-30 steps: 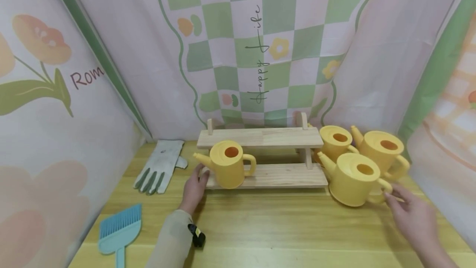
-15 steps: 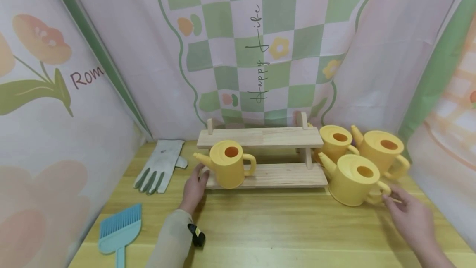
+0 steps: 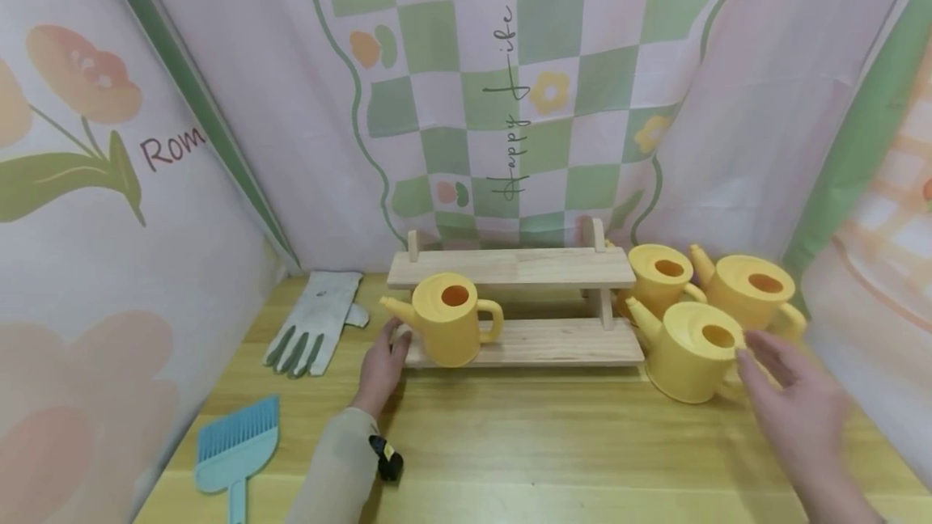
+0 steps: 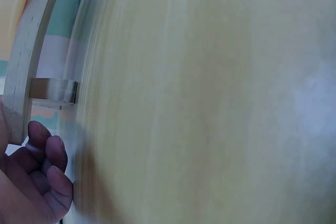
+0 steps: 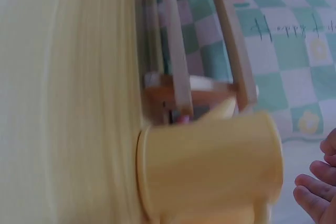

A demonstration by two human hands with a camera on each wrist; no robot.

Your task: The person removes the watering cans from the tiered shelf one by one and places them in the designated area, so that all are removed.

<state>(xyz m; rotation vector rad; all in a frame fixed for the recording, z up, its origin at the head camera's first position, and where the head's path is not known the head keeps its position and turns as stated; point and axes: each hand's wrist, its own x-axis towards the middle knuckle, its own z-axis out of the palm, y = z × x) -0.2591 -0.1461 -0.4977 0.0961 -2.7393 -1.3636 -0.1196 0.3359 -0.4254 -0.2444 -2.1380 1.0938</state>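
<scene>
Watering cans (image 3: 684,358), four, two hands (image 3: 795,404), one shelf (image 3: 568,341)

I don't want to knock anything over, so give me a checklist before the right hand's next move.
1. Left hand on the wooden shelf: ok, gripping the left end of the lower board.
2. Shelf can stable: ok, upright on that board.
3. Front can upright: ok, standing on the table.
4. Right hand holding the front can: not ok, fingers open near its handle side, gripping nothing.
5. Space for another can: ok, bare board right of the shelf can.
6. Water inside the cans: cannot tell.
</scene>
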